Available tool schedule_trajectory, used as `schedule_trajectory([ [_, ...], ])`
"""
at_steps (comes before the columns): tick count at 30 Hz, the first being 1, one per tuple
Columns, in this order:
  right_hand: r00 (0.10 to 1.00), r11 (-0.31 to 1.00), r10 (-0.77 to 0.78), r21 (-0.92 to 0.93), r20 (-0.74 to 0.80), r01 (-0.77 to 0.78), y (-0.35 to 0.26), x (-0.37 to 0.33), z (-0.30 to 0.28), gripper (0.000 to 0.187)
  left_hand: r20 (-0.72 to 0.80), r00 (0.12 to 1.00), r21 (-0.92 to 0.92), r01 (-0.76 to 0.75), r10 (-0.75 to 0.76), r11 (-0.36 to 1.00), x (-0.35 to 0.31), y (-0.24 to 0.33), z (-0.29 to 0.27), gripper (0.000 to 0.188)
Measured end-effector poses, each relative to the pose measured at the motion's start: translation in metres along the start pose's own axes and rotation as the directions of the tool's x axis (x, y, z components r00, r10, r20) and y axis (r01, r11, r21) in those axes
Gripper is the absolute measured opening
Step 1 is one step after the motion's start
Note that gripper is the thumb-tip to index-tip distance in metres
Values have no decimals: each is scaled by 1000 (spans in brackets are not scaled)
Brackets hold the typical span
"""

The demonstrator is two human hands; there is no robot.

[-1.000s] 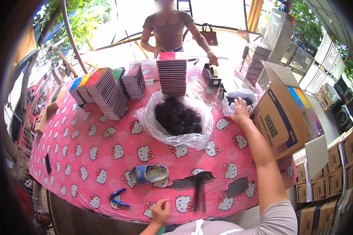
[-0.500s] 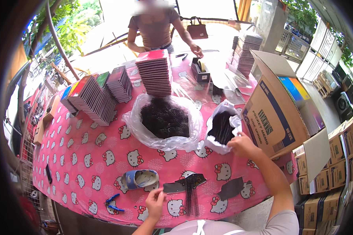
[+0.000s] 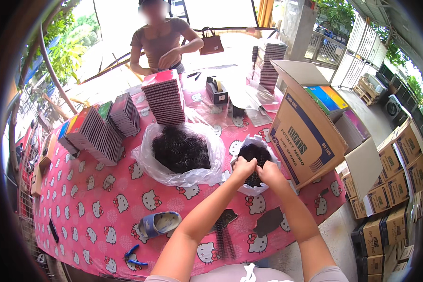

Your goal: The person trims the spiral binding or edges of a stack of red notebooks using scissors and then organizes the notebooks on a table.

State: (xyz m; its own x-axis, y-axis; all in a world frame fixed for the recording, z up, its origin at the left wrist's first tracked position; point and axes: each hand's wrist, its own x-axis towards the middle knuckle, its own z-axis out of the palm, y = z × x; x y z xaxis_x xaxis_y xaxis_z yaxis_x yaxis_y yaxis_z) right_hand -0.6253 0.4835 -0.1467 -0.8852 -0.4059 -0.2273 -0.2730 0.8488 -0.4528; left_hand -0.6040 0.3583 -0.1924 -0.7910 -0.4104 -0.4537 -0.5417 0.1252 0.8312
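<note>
My left hand [image 3: 243,170] and my right hand [image 3: 269,173] are close together over the small white plastic bag [image 3: 254,190], fingers closed on black spiral binding coils [image 3: 254,152] in it. Their fingertips partly hide which coils they grip. To the left, a larger plastic bag [image 3: 143,157] holds a heap of black spiral coils [image 3: 183,150]. Nearer me, several loose coils [image 3: 225,240] lie across a dark flat piece [image 3: 229,216], partly covered by my left forearm. Another dark flat piece [image 3: 269,222] lies beside my right forearm.
On the pink tablecloth [image 3: 87,225] are a blue slipper [image 3: 160,224], blue pliers [image 3: 134,256], stacks of spiral notebooks [image 3: 163,101] and a tape dispenser [image 3: 217,91]. An open carton [image 3: 305,136] stands at the right, more cartons [image 3: 395,171] beyond. Across the table stands a person [image 3: 162,44].
My left hand has moved from the near edge up to the small bag, joining my right hand over its coils. The person opposite has drawn a hand back from the tape dispenser.
</note>
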Motion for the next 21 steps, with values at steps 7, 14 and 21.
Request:
schedule_trajectory([
  [7,995,989,79,116,63,-86,22,59,27,93,29,988,-154,154,-151,976,66,-8,16,98],
  [14,974,851,-7,513,228,-114,27,40,7,79,419,905,-679,261,71,687,28,-4,-1,47],
  [21,972,923,10,372,233,-98,29,58,13,68,174,985,-444,88,-10,892,-18,25,-18,102],
])
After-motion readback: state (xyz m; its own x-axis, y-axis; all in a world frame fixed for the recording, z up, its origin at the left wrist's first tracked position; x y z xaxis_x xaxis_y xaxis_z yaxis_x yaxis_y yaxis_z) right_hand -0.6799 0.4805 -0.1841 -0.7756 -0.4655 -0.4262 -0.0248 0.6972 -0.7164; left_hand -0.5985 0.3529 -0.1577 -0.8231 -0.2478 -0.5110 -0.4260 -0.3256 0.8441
